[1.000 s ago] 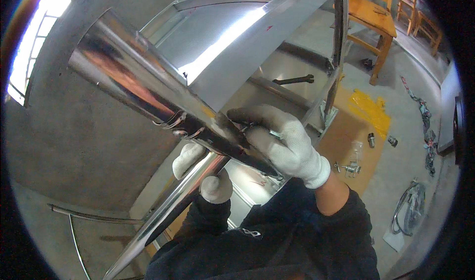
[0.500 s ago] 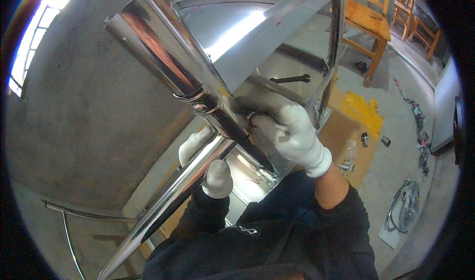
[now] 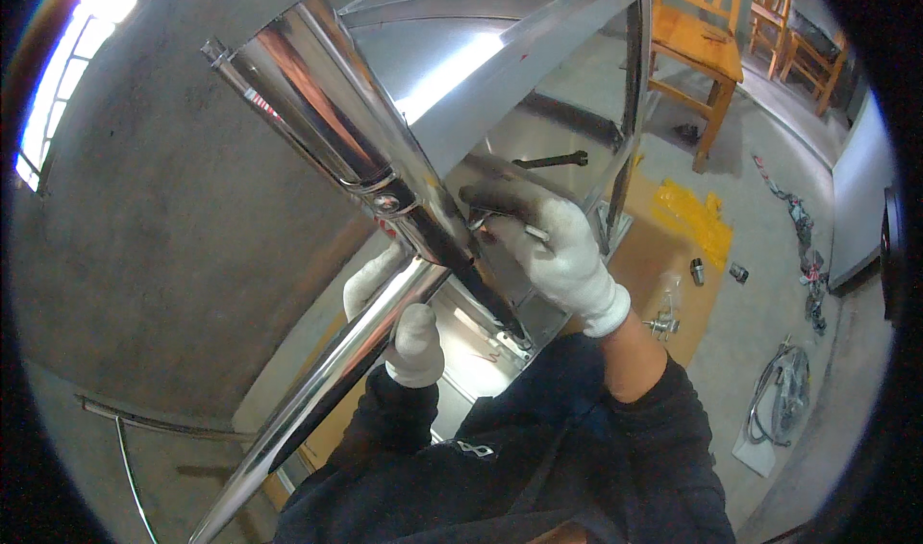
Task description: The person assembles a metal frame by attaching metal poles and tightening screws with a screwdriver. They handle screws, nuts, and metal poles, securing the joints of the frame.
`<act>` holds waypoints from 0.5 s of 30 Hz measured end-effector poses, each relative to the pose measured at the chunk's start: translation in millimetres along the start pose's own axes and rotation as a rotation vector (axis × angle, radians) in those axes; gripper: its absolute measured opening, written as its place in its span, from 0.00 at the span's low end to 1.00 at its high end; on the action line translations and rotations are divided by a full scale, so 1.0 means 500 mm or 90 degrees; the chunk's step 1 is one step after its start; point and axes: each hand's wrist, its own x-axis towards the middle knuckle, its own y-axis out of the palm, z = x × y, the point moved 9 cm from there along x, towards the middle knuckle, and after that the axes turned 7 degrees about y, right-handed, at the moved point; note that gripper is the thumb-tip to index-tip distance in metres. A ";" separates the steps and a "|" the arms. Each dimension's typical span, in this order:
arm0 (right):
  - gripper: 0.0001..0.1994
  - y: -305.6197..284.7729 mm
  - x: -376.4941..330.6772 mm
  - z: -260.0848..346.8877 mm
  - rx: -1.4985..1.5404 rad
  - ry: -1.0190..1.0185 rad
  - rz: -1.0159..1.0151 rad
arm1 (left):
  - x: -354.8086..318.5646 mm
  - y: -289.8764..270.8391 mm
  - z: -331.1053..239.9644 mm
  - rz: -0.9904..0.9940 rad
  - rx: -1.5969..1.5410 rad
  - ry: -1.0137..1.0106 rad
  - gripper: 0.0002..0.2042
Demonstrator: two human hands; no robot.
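Note:
A long polished metal pipe [image 3: 336, 363] runs up from the lower left and meets a thicker shiny metal tube [image 3: 317, 87] at a collar with a round screw head. My left hand [image 3: 415, 337] is wrapped round the pipe just below this joint, thumb on the near side and fingers on the far side. At the right side of the joint, my right hand [image 3: 562, 246] is closed on a thin metal rod that looks like a hex key [image 3: 536, 233]; its other end is close to the tube. Both hands wear white gloves, the right one darkly stained at the fingers.
A metal frame with a shiny panel [image 3: 481, 92] stands beyond the tubes, an open-end wrench [image 3: 553, 160] lying inside it. Cardboard with yellow plastic [image 3: 692, 217] and small fittings [image 3: 663, 325] lies at right, near a coiled hose [image 3: 779, 395] and a wooden chair [image 3: 697, 44].
My right hand has turned slightly at the joint, and more of the thin rod shows. The left hand keeps its grip. The view has shifted a little.

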 end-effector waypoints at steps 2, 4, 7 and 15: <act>0.13 -0.001 0.000 0.001 0.029 0.021 -0.004 | 0.002 0.004 -0.001 0.004 -0.012 0.004 0.34; 0.13 -0.005 0.004 0.015 0.005 -0.021 -0.020 | 0.001 0.008 -0.001 0.008 -0.023 0.006 0.34; 0.13 -0.005 0.000 0.024 -0.065 -0.070 -0.030 | 0.000 0.006 0.001 0.016 -0.021 0.011 0.33; 0.13 0.005 0.001 0.012 0.023 0.041 -0.015 | -0.006 -0.009 0.006 0.036 0.028 0.023 0.32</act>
